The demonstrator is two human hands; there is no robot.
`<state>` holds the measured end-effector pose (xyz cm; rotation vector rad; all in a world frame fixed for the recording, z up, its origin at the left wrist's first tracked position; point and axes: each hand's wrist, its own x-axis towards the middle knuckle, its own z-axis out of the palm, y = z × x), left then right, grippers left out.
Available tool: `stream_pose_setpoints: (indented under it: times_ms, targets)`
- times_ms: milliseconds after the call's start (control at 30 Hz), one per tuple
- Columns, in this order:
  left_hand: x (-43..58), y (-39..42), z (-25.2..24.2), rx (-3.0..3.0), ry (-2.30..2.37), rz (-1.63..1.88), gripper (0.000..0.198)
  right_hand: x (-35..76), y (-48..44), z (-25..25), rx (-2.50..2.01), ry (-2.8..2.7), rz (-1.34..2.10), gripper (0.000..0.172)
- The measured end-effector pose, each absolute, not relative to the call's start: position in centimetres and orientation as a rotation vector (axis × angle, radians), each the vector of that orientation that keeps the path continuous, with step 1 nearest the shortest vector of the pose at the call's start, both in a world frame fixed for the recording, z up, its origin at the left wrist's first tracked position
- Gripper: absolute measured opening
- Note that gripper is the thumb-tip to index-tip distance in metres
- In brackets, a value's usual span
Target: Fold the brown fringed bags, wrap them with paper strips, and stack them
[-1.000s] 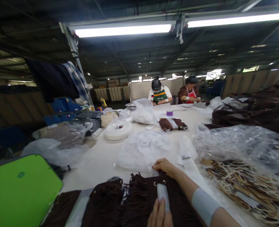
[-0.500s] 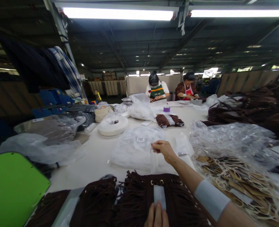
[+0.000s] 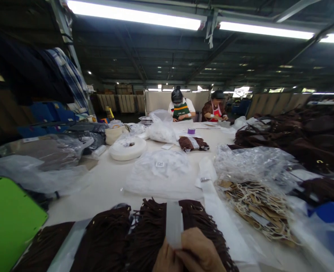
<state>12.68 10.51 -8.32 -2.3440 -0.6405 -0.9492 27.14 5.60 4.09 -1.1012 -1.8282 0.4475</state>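
A translucent white strip (image 3: 174,223) lies over the top edge of a dark brown fringed piece (image 3: 148,223) in front of me. My left hand (image 3: 167,257) presses on the lower part of the strip, fingers together. Beside it, my right hand (image 3: 199,249) is closed with its fingertips pinching the strip's near end. The two hands touch at the fingertips. To the left lies another dark brown fringed piece (image 3: 103,234), and past it a third with a similar pale band (image 3: 73,241) across it.
A white bag with a label (image 3: 160,175) lies ahead, behind it a white roll (image 3: 127,149) and a small brown banded bundle (image 3: 194,143). Corded tags (image 3: 260,207) and clear plastic (image 3: 257,166) are on the right. A green board (image 3: 11,223) stands left. Two people work opposite.
My right hand has come down toward me from above the white bag, bringing the strip's end over the fringed piece to my left hand. The view has turned slightly right.
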Motion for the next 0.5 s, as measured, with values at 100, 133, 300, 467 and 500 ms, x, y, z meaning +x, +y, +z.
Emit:
stream_pose_setpoints:
  times_ms: [100, 133, 300, 467, 500]
  targets:
    - [12.0, 10.6, -7.9, -2.436, -0.654, -0.918, 0.040, 26.9, 5.2, 3.1, -1.120, -1.623, 0.480, 0.012]
    - [11.9, 10.5, -7.5, -2.448, -0.702, -0.897, 0.045, 27.1, 5.7, 3.7, -1.147, -1.490, 0.533, 0.011]
    - [11.8, 10.1, -6.0, -2.473, -0.703, -0.820, 0.056, 29.5, 12.4, 9.3, -1.169, -1.148, 0.629, 0.020]
    - [12.1, 10.2, -6.8, -2.431, -0.757, -0.820, 0.055, 30.3, 19.8, 11.4, -1.185, -1.162, 0.627, 0.021]
    - [12.2, 10.2, -6.8, -2.401, -0.762, -0.825, 0.054, 30.3, 20.7, 11.4, -1.205, -1.162, 0.629, 0.020]
